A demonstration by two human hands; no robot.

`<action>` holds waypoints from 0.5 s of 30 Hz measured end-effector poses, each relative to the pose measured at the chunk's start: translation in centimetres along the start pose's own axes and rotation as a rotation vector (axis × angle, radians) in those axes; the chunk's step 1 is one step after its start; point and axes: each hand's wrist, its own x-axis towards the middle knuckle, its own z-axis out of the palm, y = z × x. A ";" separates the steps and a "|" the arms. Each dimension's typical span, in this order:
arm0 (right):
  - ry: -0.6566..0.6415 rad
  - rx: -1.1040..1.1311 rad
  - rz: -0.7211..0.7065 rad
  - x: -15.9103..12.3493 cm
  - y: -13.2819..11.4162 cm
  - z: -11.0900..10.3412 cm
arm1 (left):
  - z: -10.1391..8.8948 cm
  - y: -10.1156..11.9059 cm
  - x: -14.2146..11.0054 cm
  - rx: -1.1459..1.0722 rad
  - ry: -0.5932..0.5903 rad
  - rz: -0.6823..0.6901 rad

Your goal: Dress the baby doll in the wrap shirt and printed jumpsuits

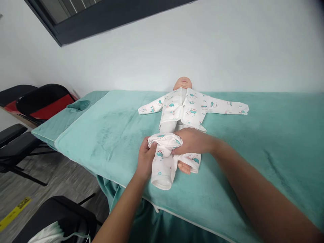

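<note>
A baby doll [184,81] lies on its back on the teal cover, its head toward the wall. It wears a white printed jacket [193,104] with both sleeves spread out sideways. Matching printed baby trousers [163,165] are on its lower legs, the waistband bunched up. My left hand [146,157] grips the left edge of that bunched waistband. On the other side, my right hand [192,140] pinches the same waistband, its fingers partly hidden. A bare doll foot [184,167] shows at one trouser cuff; the other foot is hidden inside its leg.
The teal-covered bed [273,141] stands against a white wall [215,44]. Black and red chairs [48,101] are at the left. A black seat [63,212] with a pale cloth [48,233] is at the lower left. A dark-framed window [101,20] is above.
</note>
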 end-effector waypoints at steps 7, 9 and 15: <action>0.045 -0.017 -0.024 0.0 -0.3 0.2 | 0.0 0.0 -0.5 -0.051 0.005 -0.064; 0.057 -0.013 -0.010 0.0 -0.4 0.3 | -0.7 -0.3 -0.4 -0.123 -0.080 -0.094; 0.067 -0.014 0.044 0.1 -0.4 0.5 | -3.4 -0.9 -0.1 -0.143 -0.393 -0.165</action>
